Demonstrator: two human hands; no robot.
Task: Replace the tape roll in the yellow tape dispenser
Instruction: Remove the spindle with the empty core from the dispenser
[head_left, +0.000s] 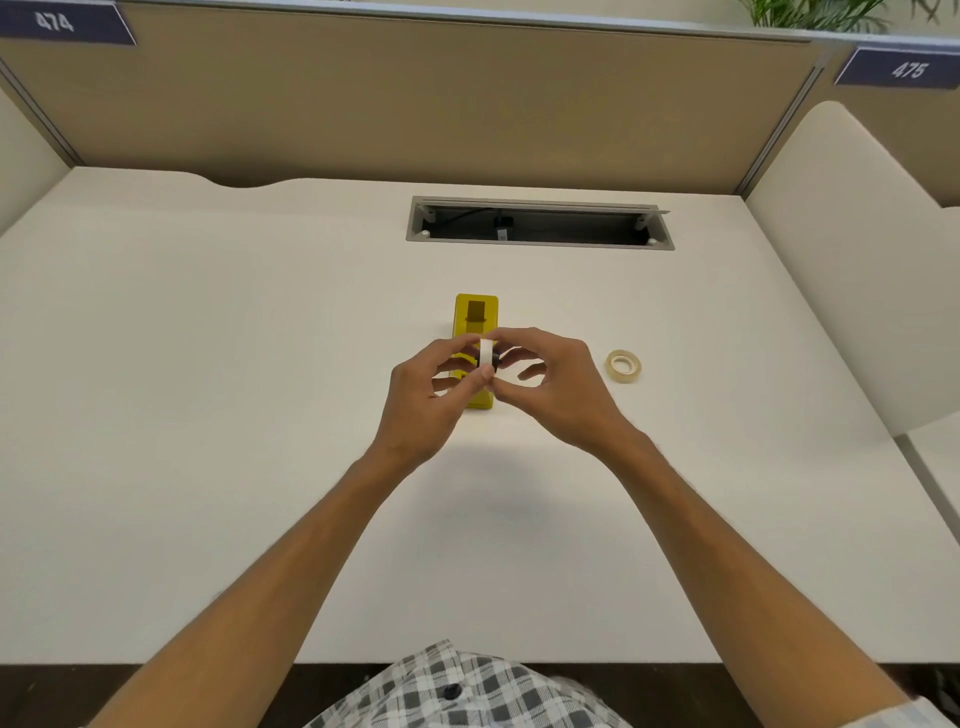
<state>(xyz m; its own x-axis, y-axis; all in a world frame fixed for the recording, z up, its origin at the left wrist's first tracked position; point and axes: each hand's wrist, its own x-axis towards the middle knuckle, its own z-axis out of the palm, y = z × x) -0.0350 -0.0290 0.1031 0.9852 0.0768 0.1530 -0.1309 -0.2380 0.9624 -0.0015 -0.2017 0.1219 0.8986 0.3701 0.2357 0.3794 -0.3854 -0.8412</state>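
The white roll (485, 358), a narrow rigid ring with a dark hub (495, 362) in its bore, is pinched edge-on by the fingers of the left hand (423, 400) and right hand (558, 387), thumbs and forefingers pressed on its rim; judged light, stiff and smooth-faced, it is best gripped across the rim. Directly behind and under the fingers lies the yellow dispenser (476, 317), a hard glossy block, open-topped. A tan roll (623, 366) lies flat on the matte counter (208, 364), right of the right fingers and apart from them.
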